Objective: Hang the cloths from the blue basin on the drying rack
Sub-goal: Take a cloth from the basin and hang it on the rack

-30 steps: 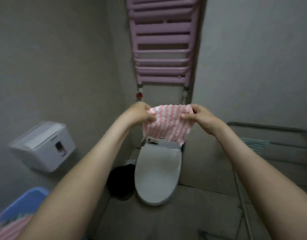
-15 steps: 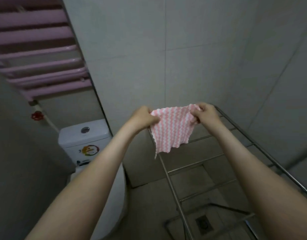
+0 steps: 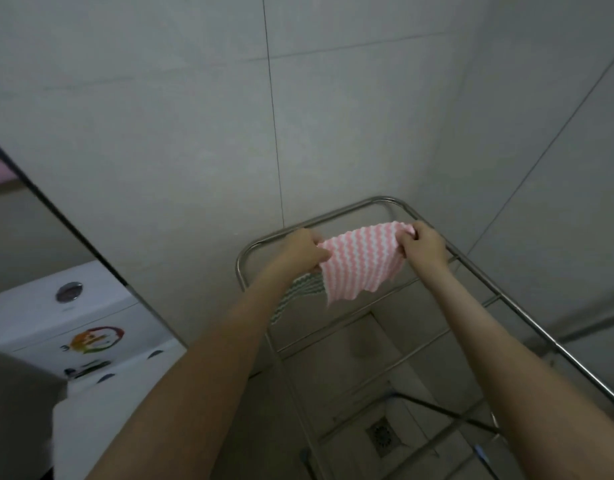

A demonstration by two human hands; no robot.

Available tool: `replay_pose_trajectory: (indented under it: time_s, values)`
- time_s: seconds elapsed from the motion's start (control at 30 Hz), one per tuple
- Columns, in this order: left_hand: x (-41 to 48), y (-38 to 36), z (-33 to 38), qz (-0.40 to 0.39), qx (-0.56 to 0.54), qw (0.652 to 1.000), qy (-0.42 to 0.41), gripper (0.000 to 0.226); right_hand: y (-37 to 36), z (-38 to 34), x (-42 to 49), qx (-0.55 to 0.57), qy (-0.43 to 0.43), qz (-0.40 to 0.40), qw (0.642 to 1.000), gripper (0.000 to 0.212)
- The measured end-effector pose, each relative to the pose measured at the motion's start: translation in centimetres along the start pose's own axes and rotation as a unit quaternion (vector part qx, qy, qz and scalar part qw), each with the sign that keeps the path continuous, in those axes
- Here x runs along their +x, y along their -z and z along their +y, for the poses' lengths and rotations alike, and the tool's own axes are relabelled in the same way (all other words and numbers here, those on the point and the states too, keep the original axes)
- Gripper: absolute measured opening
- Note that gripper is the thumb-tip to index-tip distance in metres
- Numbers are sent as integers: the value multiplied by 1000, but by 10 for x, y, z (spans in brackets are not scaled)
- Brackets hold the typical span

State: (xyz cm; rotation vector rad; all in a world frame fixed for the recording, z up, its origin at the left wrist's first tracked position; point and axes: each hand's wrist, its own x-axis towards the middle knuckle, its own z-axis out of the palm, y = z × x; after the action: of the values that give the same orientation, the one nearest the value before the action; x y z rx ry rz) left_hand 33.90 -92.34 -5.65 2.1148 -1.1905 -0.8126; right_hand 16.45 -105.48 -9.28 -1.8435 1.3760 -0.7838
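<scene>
Head view: left hand (image 3: pixel 304 249) and right hand (image 3: pixel 424 247) stretch pink cloth (image 3: pixel 362 261) above drying rack (image 3: pixel 527 315).

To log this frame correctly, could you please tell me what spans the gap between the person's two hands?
In the head view, the pink-and-white striped cloth stretches between the left hand and right hand.

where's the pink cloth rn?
Head view, right of centre: the pink striped cloth is stretched between the left hand and right hand, over the far end of the drying rack.

Pink cloth (image 3: pixel 362 263) between hands, over rack (image 3: pixel 527 315)
</scene>
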Motion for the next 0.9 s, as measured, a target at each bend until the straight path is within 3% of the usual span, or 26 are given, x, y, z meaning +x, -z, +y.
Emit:
replay_pose_trajectory:
  time_s: [0.1, 0.23, 0.43, 0.53, 0.6, 0.67, 0.77, 0.83, 0.9]
  values:
    - [24, -9, -13, -34, 0, 999, 17, 31, -17, 16, 19, -25, -23, -5, 999, 20]
    - [48, -16, -26, -48, 2, 998, 38, 16, -38, 29, 37, -23, -40, -10, 999, 18]
    - [81, -19, -40, -5, 27, 998, 64, 26, -63, 30, 57, -21, -52, -13, 998, 19]
    - [91, -25, -45, 8, 96, 993, 68, 16, -73, 33, 58, 29, -65, -100, 992, 70]
    - [95, -33, -47, 10, 127, 990, 53, 35, -78, 39, 57, -39, -6, -145, 989, 93]
    - [93, -41, -45, -10, 150, 988, 15, 46, -82, 44, 55, -148, 98, -204, 963, 84]
    - [91, -57, -41, -136, 195, 971, -24, 35, -91, 46, 54, -260, 244, -323, 876, 51]
    - [92, -63, -44, -181, 241, 953, -26, 31, -95, 44, 55, -360, 316, -331, 813, 38]
    - [95, -65, -48, -188, 264, 946, -13, 31, -97, 43, 60, -427, 341, -324, 773, 36]
